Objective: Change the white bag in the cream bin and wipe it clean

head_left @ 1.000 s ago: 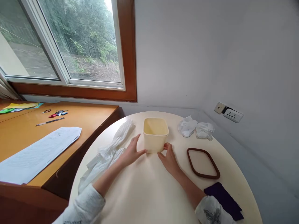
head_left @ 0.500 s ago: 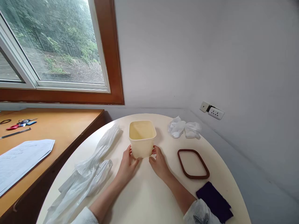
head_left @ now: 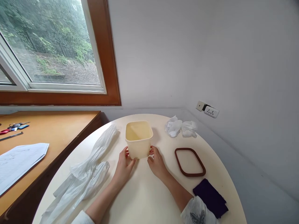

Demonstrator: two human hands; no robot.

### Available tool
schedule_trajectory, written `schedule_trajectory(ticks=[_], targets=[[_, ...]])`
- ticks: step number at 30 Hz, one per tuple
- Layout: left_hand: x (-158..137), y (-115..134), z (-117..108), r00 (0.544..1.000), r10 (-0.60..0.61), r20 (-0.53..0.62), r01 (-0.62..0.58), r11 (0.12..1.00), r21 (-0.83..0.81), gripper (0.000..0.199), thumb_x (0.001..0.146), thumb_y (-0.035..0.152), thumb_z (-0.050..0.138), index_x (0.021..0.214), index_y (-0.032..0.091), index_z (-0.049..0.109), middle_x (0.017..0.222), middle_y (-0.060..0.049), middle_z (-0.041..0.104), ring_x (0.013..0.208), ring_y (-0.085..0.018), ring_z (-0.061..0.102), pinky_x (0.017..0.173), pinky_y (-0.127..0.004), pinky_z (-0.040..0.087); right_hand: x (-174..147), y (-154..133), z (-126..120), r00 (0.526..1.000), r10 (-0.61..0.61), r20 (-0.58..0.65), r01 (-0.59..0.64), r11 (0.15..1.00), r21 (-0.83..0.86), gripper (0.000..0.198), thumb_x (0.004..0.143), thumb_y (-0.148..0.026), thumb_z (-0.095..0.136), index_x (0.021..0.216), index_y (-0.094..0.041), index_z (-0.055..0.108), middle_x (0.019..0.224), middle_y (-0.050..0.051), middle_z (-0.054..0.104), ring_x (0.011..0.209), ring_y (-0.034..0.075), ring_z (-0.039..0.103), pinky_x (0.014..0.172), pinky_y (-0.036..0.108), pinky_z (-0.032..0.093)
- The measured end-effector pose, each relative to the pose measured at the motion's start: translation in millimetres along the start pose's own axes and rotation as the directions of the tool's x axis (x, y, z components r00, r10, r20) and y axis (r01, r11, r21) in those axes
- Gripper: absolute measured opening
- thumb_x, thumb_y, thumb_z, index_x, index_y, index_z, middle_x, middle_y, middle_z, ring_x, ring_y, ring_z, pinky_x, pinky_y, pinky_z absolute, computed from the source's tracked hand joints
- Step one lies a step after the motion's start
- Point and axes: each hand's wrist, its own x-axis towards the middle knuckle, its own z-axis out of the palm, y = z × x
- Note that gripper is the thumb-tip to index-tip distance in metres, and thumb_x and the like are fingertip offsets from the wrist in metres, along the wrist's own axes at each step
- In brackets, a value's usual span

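A cream, square-mouthed plastic bin (head_left: pixel 139 149) stands upright on the white round table, its open top facing up. My left hand (head_left: pixel 125 163) holds its lower left side, thumb in front near the base and fingertips partly hidden behind the wall. On the opposite lower corner, my right hand (head_left: pixel 157 161) grips in the same way with bent fingers. To the right lies a brown, rounded-square ring (head_left: pixel 190 175), flat on the table. A long, crumpled white plastic bag (head_left: pixel 87 174) is spread out left of my left arm.
Two bunched white plastic bags (head_left: pixel 173 127) sit at the table's back right. Folded dark purple cloth (head_left: pixel 209 197) lies beside my right sleeve. A wooden desk (head_left: pixel 67 124) with papers (head_left: pixel 21 158), keys and a pen adjoins on the left. Behind are a wall and socket (head_left: pixel 211 111).
The whole view has shifted slightly, so things appear a little further left. Both hands stay on the bin, which shows no clear movement on the table.
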Motion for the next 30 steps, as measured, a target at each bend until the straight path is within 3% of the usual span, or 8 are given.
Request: schedule_trajectory(ticks=[13, 30], targets=[[-1.2, -2.6, -0.5, 0.999, -0.023, -0.029, 0.019, 0.990, -0.141, 0.050, 0.077, 0.035, 0.059, 0.120, 0.022, 0.039, 0.110, -0.010, 0.051, 0.102, -0.023, 0.054, 0.089, -0.043, 0.043, 0.1, 4.1, 1.2, 0.999, 0.027, 0.020, -0.027, 1.000, 0.013, 0.046, 0.069, -0.006, 0.042, 0.111, -0.023, 0.043, 0.098, 0.004, 0.052, 0.088, 0.015, 0.053, 0.072, 0.028, 0.048], [-4.4, 0.3, -2.4, 0.995, -0.096, -0.040, 0.089, 0.984, -0.155, 0.038, 0.078, 0.036, 0.054, 0.112, 0.022, 0.042, 0.093, -0.003, 0.050, 0.080, -0.015, 0.056, 0.074, -0.032, 0.048, -0.2, 2.7, -0.9, 0.999, 0.036, 0.006, -0.036, 0.999, -0.008, 0.046, 0.068, -0.005, 0.041, 0.111, -0.021, 0.045, 0.096, 0.004, 0.055, 0.084, 0.016, 0.055, 0.073, 0.030, 0.047]])
